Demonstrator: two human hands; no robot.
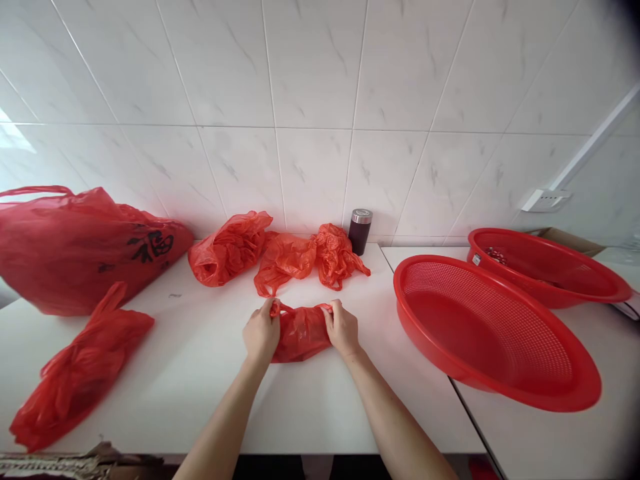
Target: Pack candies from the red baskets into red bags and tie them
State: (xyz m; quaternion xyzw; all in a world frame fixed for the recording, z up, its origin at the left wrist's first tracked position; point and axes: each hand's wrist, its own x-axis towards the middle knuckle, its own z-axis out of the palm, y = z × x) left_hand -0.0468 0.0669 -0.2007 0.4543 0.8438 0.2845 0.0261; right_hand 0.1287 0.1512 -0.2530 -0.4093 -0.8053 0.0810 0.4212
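A small red plastic bag (301, 337) with something inside rests on the white table in front of me. What it contains is hidden. My left hand (263, 331) is closed on the bag's left upper corner, with a bit of red plastic bunched at the fingertips. On the other side, my right hand (342, 329) pinches the right upper corner. The bag's top edge is drawn out between the two hands. Just behind it lie a crumpled red bag (285, 260) and another crumpled red bag (334, 257).
At left are a large full red bag (75, 247) with black print and a filled red bag (85, 367). A rolled red bag (227, 250) and a dark tumbler (360, 233) stand by the tiled wall. Two red baskets, one nearer (450, 357), one farther (550, 293), occupy the right.
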